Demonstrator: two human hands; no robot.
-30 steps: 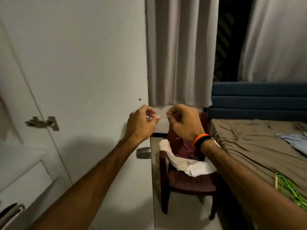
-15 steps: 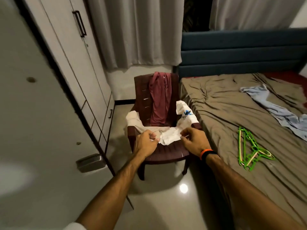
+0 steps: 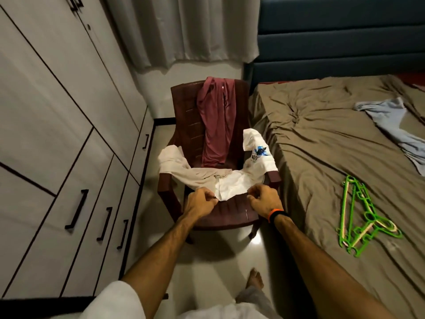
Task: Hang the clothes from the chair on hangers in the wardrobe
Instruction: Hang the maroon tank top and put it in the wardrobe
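Note:
A maroon plastic chair (image 3: 184, 125) stands ahead between wardrobe and bed. A maroon garment (image 3: 216, 125) hangs over its backrest. A beige garment (image 3: 174, 164) lies over the left armrest and onto the seat. A white printed T-shirt (image 3: 234, 187) drapes from the right armrest down to the seat's front. My left hand (image 3: 199, 202) pinches the T-shirt's front corner. My right hand (image 3: 264, 200), fingers curled, sits at the same hem's right end; whether it grips the cloth is unclear. Green hangers (image 3: 361, 217) lie on the bed.
The grey wardrobe (image 3: 57, 111) with shut doors and drawers fills the left. The bed (image 3: 322, 146) with a brown sheet is at the right and carries a light blue garment (image 3: 395, 120). Curtains (image 3: 184, 31) hang behind the chair. My bare foot (image 3: 254, 277) is on the tiled floor.
The view swung from the wardrobe door down to the chair. Both hands, curled throughout, dropped to the front edge of the white T-shirt on the seat.

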